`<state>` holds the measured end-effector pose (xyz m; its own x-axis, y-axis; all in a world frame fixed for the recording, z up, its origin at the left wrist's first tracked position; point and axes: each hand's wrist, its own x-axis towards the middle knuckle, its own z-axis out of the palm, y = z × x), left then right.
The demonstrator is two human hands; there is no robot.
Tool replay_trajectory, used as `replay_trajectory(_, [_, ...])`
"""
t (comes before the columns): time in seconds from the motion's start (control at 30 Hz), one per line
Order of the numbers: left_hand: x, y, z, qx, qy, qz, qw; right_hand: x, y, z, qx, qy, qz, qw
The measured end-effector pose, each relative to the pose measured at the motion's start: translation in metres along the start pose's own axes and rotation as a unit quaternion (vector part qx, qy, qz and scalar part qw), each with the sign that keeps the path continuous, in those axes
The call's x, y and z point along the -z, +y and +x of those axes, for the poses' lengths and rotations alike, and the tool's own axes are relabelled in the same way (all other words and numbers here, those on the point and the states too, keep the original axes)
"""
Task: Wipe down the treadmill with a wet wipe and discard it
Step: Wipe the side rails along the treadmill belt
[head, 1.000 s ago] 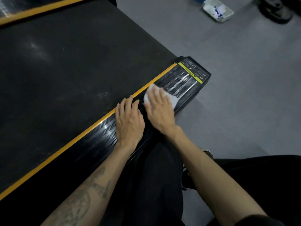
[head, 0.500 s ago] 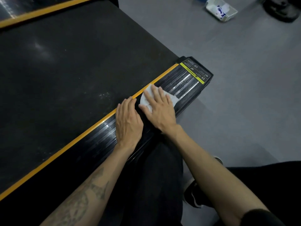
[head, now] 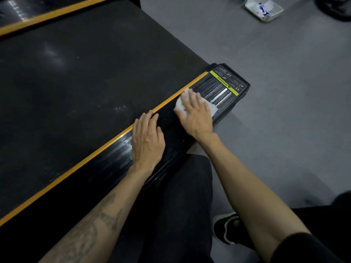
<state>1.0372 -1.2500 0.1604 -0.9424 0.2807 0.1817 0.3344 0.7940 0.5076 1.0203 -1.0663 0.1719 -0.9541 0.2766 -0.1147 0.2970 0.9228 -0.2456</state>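
Under the flat, straight fingers of the right hand (head: 196, 115) lay the white wet wipe (head: 212, 109), crumpled and mostly hidden, pressed onto the ribbed black side rail (head: 117, 154) of the treadmill (head: 76, 82). Just beside it the left hand (head: 147, 139) rested palm-down, fingers straight and together, fingertips at the orange strip (head: 171, 100). Beyond the right fingertips a yellow label (head: 224, 83) read "WARNING"; its smaller print was illegible. Far off, a pale packet (head: 264, 8) showed blurred blue markings.
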Motion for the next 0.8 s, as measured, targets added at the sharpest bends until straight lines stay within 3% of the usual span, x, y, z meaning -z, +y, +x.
replay_trajectory(0.1, [-0.001, -0.001, 0.0, -0.007, -0.012, 0.028, 1.0, -0.006, -0.008, -0.02, -0.041, 0.021, 0.007, 0.999])
replay_trajectory(0.23, [-0.001, 0.002, 0.001, 0.004, -0.013, 0.034, 0.999, -0.019, -0.01, -0.066, 0.12, -0.002, -0.007, 0.993])
replay_trajectory(0.3, [0.0, 0.002, 0.001, 0.004, -0.009, 0.037, 0.999, -0.014, 0.011, -0.055, 0.15, -0.003, -0.013, 0.989])
replay_trajectory(0.47, [0.0, 0.003, 0.001, -0.003, -0.008, 0.045, 0.999, -0.011, 0.007, -0.048, 0.022, 0.029, 0.02, 0.999])
replay_trajectory(0.63, [-0.001, 0.003, 0.002, 0.001, -0.007, 0.052, 0.999, -0.016, 0.017, -0.072, 0.183, -0.003, -0.005, 0.983])
replay_trajectory(0.77, [-0.002, 0.008, 0.005, 0.0, -0.001, 0.074, 0.997, -0.007, 0.028, -0.048, 0.043, 0.035, 0.016, 0.998])
replay_trajectory(0.8, [-0.003, 0.01, 0.007, 0.004, 0.001, 0.079, 0.997, -0.01, 0.019, -0.052, 0.044, 0.032, 0.018, 0.998])
